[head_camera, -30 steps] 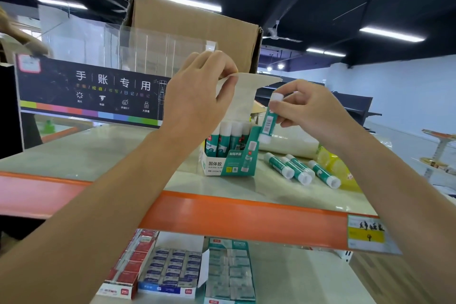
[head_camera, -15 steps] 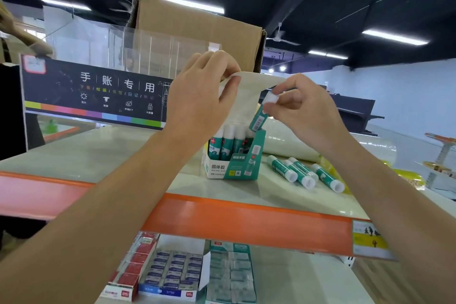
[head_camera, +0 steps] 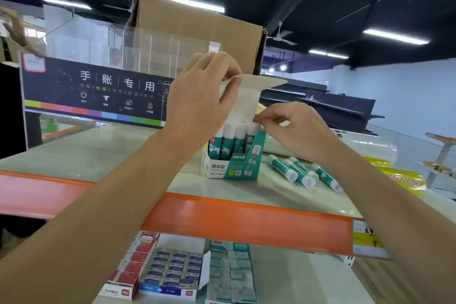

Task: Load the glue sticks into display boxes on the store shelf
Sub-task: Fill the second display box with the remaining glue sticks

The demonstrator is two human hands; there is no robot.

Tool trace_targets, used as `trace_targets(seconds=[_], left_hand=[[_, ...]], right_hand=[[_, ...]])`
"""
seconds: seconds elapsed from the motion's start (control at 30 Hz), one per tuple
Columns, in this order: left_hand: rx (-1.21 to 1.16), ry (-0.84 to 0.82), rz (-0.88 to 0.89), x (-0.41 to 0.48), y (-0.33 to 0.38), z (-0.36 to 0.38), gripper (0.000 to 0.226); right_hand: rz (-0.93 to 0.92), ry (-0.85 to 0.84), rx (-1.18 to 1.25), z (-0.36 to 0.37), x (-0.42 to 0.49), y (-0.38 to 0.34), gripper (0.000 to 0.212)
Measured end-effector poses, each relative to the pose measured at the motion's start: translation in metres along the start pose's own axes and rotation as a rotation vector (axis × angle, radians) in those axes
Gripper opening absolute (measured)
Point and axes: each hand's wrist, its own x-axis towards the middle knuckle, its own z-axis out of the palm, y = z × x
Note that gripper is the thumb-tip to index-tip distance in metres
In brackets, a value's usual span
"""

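White flap [head_camera: 259, 82] is being pinched back by the left hand [head_camera: 197, 96]; the right hand [head_camera: 296, 131], fingers curled, is touching the end stick [head_camera: 252, 137] in the display box [head_camera: 232, 168], and I cannot tell if it is gripping. Three loose glue sticks [head_camera: 303, 173] are lying just right of the box on the shelf [head_camera: 123, 155], caps nearward, closer to the right hand.

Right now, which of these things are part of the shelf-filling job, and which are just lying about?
Job: display box, its flap pinched by the left hand; boxed glue sticks, one pinched by the right hand; loose glue sticks beside it.
Lying about: cardboard carton, black sign, clear organiser, eraser boxes below.
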Motion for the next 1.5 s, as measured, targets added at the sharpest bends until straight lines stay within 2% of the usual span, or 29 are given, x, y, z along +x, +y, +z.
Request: trace_targets(seconds=[0.13, 0.23, 0.73, 0.97, 1.07, 1.23, 1.3, 1.43, 1.5], left_hand=[[0.01, -0.009, 0.002, -0.001, 0.001, -0.002, 0.004], [0.007, -0.008, 0.004, -0.001, 0.002, -0.003, 0.003], [0.015, -0.018, 0.019, -0.001, 0.006, -0.003, 0.004], [-0.004, 0.0, 0.029, -0.002, 0.003, -0.003, 0.004], [-0.007, 0.01, 0.025, -0.002, 0.002, -0.003, 0.004], [0.01, 0.013, 0.028, -0.001, 0.003, -0.002, 0.003], [0.014, 0.011, 0.027, -0.001, 0.003, -0.002, 0.003], [-0.004, 0.01, 0.03, -0.001, 0.003, -0.002, 0.004], [-0.003, 0.007, 0.026, -0.002, 0.003, -0.003, 0.004]], right_hand=[[0.057, -0.014, 0.03, 0.001, 0.0, 0.007, 0.055], [0.045, -0.025, 0.06, 0.001, -0.002, 0.008, 0.061], [-0.005, -0.004, -0.085, 0.001, -0.002, 0.006, 0.038], [-0.025, -0.018, -0.024, -0.001, 0.001, 0.007, 0.026], [-0.032, 0.009, 0.005, -0.001, 0.0, 0.007, 0.031], [-0.056, -0.047, -0.025, -0.003, -0.004, 0.005, 0.042], [-0.069, -0.068, -0.057, -0.004, -0.003, 0.005, 0.037], [-0.02, -0.071, -0.001, -0.009, 0.006, 0.002, 0.011], [0.039, -0.094, 0.063, -0.012, 0.012, -0.002, 0.011]])
